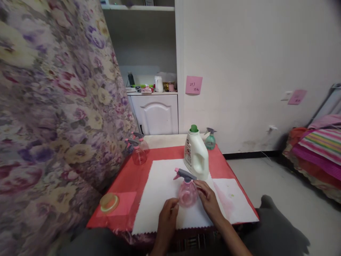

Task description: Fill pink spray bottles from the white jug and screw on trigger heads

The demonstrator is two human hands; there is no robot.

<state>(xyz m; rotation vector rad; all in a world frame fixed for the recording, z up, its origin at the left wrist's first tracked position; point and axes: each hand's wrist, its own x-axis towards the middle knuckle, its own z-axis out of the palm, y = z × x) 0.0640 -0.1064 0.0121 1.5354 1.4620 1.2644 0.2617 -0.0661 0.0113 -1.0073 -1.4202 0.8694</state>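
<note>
A clear pink spray bottle [187, 195] with a grey and pink trigger head stands on a white sheet [157, 185], its nozzle pointing left. From the lower left, my left hand [168, 211] touches the bottle's side with bent fingers. My right hand [207, 199] has its fingers against the right side of the bottle, just below the neck. The bottle is held between both hands. Close behind it stands a large white jug [201, 161] with a handle and a green cap [194, 128].
Two more pink spray bottles [139, 156] stand at the left on the red tablecloth [121, 181]. A green spray bottle [210, 142] is at the back right. A roll of tape [109, 203] lies front left. A stained white sheet [239, 202] covers the right. A floral curtain [64, 106] hangs left.
</note>
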